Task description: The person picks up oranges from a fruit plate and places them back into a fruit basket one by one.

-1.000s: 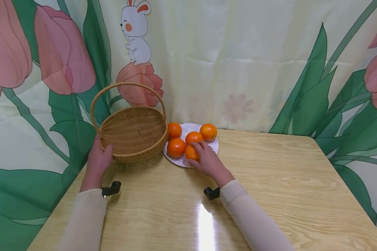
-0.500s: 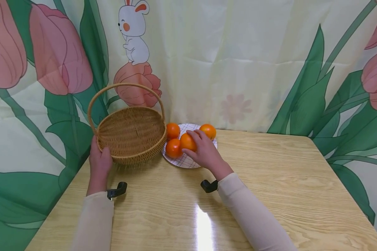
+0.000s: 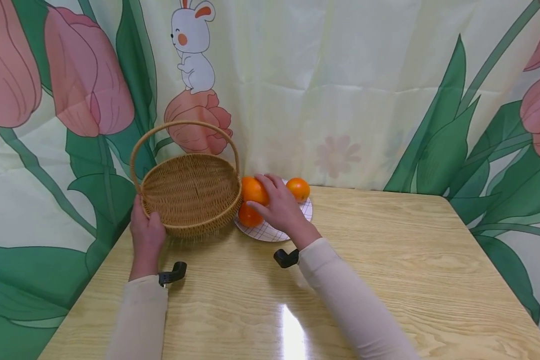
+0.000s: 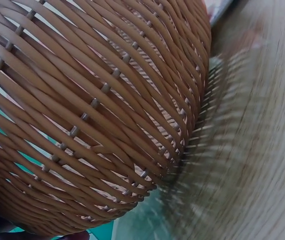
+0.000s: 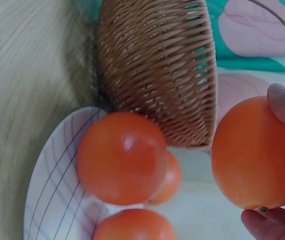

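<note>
My left hand (image 3: 147,230) grips the left side of a brown wicker basket (image 3: 191,192) with a tall hoop handle. The basket is tilted, its inside facing the head camera, and nothing shows in it. Thumb and fingers of my right hand (image 3: 279,205) hold an orange (image 5: 255,152) above the white checked plate (image 3: 265,232), close to the basket's right rim. On the plate lie a redder orange (image 3: 249,216) at the front left and another orange (image 3: 298,189) at the back right. A further orange (image 5: 170,177) shows partly behind the front one in the right wrist view.
A light wooden table (image 3: 387,260) extends to the right and front. Behind it hangs a curtain (image 3: 324,90) printed with tulips and a rabbit. Black wrist mounts (image 3: 173,273) stick out from both sleeves.
My right hand has lifted an orange from the plate and carried it left, up to the basket's rim. My left hand keeps its grip on the basket, which has stayed nearly in place.
</note>
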The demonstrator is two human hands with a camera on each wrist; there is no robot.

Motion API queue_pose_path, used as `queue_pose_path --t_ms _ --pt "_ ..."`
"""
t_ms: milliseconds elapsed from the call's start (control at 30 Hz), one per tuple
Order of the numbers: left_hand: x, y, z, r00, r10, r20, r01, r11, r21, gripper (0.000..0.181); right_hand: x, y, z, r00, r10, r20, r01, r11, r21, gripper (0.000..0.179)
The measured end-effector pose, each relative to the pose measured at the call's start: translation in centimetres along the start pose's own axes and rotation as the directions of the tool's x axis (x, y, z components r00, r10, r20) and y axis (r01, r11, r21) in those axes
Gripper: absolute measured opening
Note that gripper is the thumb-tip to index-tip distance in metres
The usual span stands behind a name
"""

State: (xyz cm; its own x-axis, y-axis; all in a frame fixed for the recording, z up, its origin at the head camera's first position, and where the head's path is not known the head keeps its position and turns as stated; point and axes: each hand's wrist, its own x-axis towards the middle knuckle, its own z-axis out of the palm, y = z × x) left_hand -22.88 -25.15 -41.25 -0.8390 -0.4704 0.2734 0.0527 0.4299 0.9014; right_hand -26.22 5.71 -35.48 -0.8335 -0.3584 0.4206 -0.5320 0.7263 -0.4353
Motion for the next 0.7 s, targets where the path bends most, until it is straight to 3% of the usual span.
queue_pose_path --t_ms 167,400,700 --pt "0.0 -0.2 0.1 0.999 0.024 -0.034 -0.025 1.000 0.000 0.060 1.1 -1.1 0.3 1.000 -0.010 -0.002 0.010 1.000 0.015 0.068" --pt "-0.4 -0.4 0.1 1.000 0.003 -0.024 -0.003 1.000 0.007 0.063 2.1 -2.7 1.2 1.000 -0.030 -0.005 0.030 0.998 0.063 0.066" --pt "-0.5 -0.4 0.2 0.999 0.021 -0.024 -0.021 1.000 -0.010 0.064 3.1 -4.3 2.6 0.999 -0.037 0.021 0.035 0.995 0.093 0.067"
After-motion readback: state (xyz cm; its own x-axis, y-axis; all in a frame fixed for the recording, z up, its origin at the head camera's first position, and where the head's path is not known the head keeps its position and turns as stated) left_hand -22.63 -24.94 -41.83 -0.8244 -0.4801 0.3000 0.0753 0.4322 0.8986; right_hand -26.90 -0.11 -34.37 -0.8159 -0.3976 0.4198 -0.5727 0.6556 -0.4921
